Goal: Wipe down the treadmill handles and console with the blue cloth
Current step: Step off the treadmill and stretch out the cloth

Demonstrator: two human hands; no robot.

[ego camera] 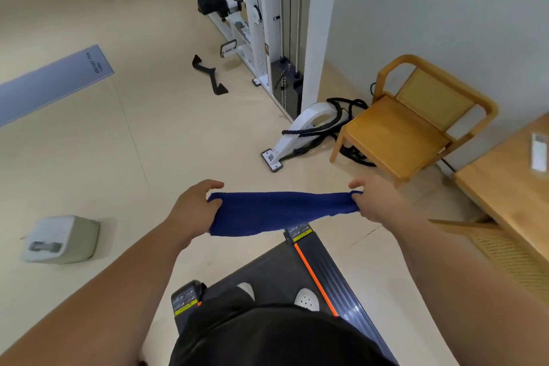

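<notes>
The blue cloth (276, 212) is stretched out flat between both hands in front of me, above the floor. My left hand (191, 211) pinches its left end and my right hand (375, 202) pinches its right end. Below me lies the treadmill deck (323, 273), dark with an orange stripe, and I stand on it in white shoes. The treadmill's handles and console are not in view.
A wooden chair (410, 122) and a wooden table (511, 184) stand at the right. A white cable machine (267, 33) and a white stand with black ropes (309, 128) are ahead. A grey box (62, 239) sits on the floor at left, a blue mat (53, 80) further left.
</notes>
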